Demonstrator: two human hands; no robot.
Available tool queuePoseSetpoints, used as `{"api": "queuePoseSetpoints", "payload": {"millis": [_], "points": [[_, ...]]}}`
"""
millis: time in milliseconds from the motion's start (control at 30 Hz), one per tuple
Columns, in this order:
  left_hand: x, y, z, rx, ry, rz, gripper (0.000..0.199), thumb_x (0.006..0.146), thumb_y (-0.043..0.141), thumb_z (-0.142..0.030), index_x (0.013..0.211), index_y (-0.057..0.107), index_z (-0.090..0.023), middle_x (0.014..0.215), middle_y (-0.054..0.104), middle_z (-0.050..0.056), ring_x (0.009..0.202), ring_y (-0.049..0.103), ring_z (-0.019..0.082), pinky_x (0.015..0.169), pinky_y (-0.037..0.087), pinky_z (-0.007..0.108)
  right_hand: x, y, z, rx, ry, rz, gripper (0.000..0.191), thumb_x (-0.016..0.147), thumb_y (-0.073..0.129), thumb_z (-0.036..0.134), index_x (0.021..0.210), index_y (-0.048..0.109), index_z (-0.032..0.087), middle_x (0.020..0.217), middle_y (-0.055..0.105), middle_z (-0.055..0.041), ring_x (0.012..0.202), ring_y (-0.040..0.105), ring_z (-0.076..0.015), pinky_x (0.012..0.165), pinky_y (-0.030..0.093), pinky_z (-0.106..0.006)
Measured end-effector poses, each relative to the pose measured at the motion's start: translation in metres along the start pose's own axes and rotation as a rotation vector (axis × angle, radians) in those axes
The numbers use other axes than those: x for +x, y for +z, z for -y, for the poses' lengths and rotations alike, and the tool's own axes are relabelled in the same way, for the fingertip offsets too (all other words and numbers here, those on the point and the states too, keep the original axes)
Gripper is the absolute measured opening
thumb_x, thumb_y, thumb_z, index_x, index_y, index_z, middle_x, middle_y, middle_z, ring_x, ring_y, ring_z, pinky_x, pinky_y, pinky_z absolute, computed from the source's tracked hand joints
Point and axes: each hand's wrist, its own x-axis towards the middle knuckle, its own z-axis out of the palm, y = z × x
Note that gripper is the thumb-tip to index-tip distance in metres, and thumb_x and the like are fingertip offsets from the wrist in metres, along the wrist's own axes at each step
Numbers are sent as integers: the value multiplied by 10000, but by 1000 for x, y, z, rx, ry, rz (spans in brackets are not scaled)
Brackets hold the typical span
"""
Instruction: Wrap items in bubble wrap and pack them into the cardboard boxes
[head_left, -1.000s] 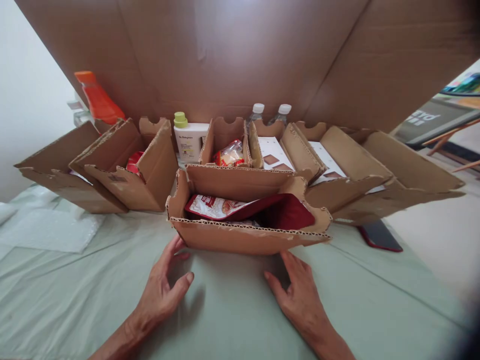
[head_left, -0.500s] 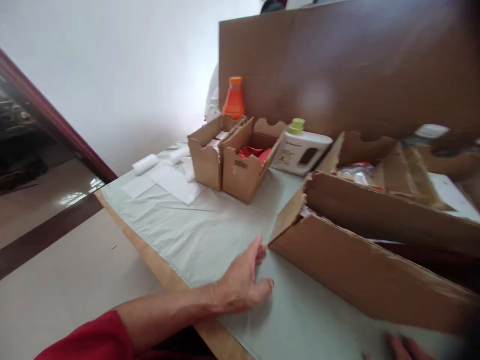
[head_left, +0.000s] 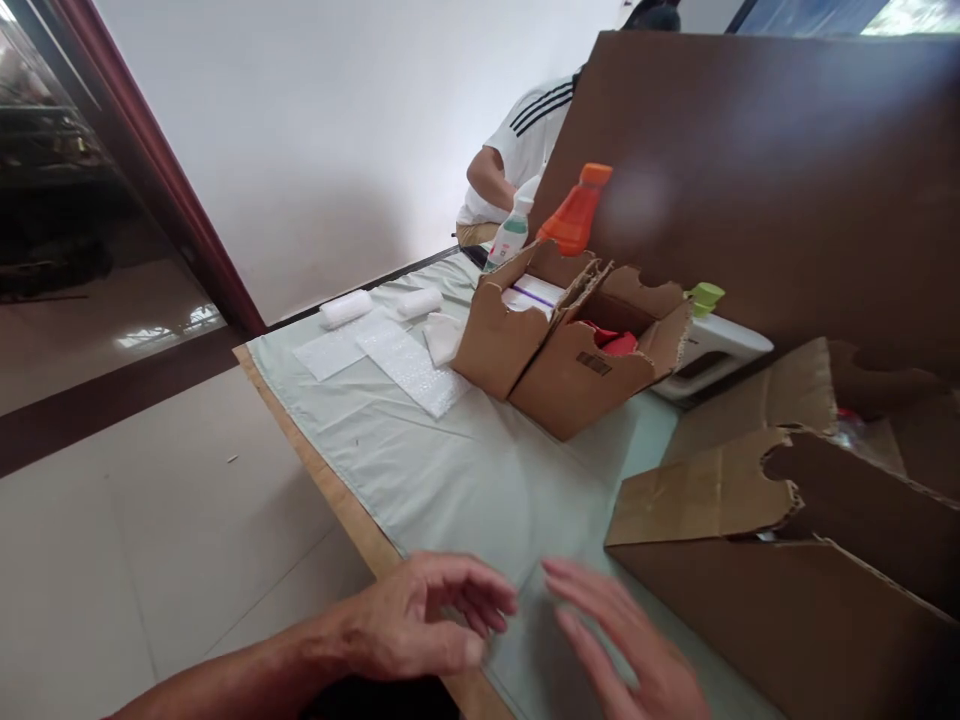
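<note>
Over the front edge of the cloth-covered table (head_left: 480,475), my left hand (head_left: 427,615) is held with its fingers curved and apart, holding nothing. My right hand (head_left: 626,640) is just to its right, slightly blurred, fingers spread and nothing in them. The two hands face each other without touching. Nearest to my right hand is a large cardboard box (head_left: 787,600) on the right. Beyond the hands, flat bubble wrap (head_left: 412,362) and two white rolls, one at the left (head_left: 346,309) and one beside it (head_left: 420,303), lie on the cloth.
Two small cardboard bins (head_left: 499,340) (head_left: 577,385) hold a white box and red packets. Behind are an orange bottle (head_left: 574,215), a clear bottle (head_left: 510,235) and a white jug (head_left: 720,350). A tall cardboard panel (head_left: 765,170) stands behind; a person in white (head_left: 525,140) is beyond.
The view has swung left, bringing the person into sight. My right hand has come up from the bottom edge beside my left hand, which now stands nearer the table's front edge.
</note>
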Motion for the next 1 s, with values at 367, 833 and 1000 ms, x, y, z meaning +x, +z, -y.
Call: {"api": "queuePoseSetpoints", "payload": {"millis": [367, 833, 1000], "points": [[-20, -14, 38, -315, -23, -109, 526, 754, 871, -475, 1179, 743, -192, 1151, 761, 146, 1007, 728, 249, 900, 532, 379, 226, 112, -15, -426, -217, 231, 351, 921, 495, 54, 1163, 717, 178, 1449, 601, -154, 1339, 523, -330, 1004, 471, -488], [4, -21, -4, -697, -55, -596, 578, 728, 819, -459, 1193, 661, -154, 1210, 722, 153, 1204, 650, 358, 1008, 532, 505, 59, 19, 61, 2, -334, 27, 313, 903, 494, 69, 1149, 617, 218, 1221, 730, -79, 1195, 629, -229, 1040, 417, -426], [4, 5, 6, -567, -320, -695, 669, 607, 860, -230, 1239, 664, -132, 1034, 778, 110, 1058, 728, 376, 910, 593, 480, -25, 14, 60, -169, -312, 28, 588, 929, 609, 443, 1433, 465, 178, 1478, 562, -171, 1444, 420, -300, 1111, 394, -459]]}}
